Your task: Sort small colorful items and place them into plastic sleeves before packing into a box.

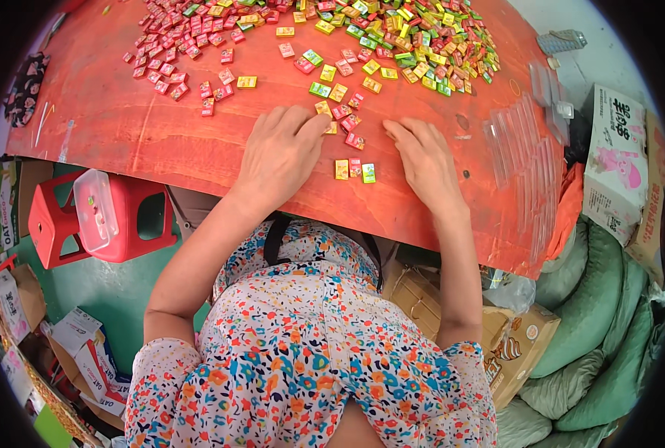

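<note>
My left hand [279, 155] rests palm down on the red table, its fingers bent and apart, with the tip nearest the middle touching or just beside a small yellow box [331, 128]. To its right, my right hand [427, 163] hovers low or rests over the tabletop, fingers loosely spread and nothing seen in them. Between both hands three tiny candy-like boxes stand in a short row: a yellow one [341, 169], a red one [356, 166] and a green one [369, 173]. A loose trail of red boxes [355, 140] leads away from them. My palms are hidden.
A big pile of small coloured boxes [422, 45] covers the table's far side, with many red ones [190, 30] at far left. Clear plastic trays [527, 157] lie at the right edge. Cartons [616, 160] stand beyond; red stools [134, 216] are at left.
</note>
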### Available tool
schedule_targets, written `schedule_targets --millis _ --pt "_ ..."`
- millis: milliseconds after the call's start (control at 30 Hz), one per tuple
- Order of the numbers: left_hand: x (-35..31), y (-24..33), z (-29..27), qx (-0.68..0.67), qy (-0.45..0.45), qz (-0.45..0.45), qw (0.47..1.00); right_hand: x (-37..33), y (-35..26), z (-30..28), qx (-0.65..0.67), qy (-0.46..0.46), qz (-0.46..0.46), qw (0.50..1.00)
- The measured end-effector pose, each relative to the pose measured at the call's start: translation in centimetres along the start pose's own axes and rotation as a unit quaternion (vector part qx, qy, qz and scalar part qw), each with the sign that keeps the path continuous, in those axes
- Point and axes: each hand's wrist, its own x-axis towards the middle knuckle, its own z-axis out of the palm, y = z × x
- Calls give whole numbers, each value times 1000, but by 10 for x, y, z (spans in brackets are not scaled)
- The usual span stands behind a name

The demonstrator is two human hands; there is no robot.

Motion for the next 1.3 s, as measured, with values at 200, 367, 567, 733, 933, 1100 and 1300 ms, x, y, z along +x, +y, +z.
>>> schedule_targets --millis 200,367,567,733,933,1100,1300 --pt "-36 14 -4 -50 -15 12 999 -30 -22 -12 77 -29 30 996" --pt "-25 17 -4 -47 -23 -1 999 -22 -26 -7 125 -2 61 990" --pt "9 -1 -1 -4 -16 -15 1000 16 -31 4 53 50 43 996" --pt "17 -11 9 12 -50 19 999 33 -36 12 22 -6 74 997" --pt "-12 -13 -20 -32 -70 -18 997 -6 -12 -6 102 -31 134 985" --pt "-25 2 -16 -85 -72 -18 994 -27 -26 -19 118 -49 163 978" --pt "-21 3 -19 -97 -81 -19 992 -32 -20 -20 134 -21 99 986"
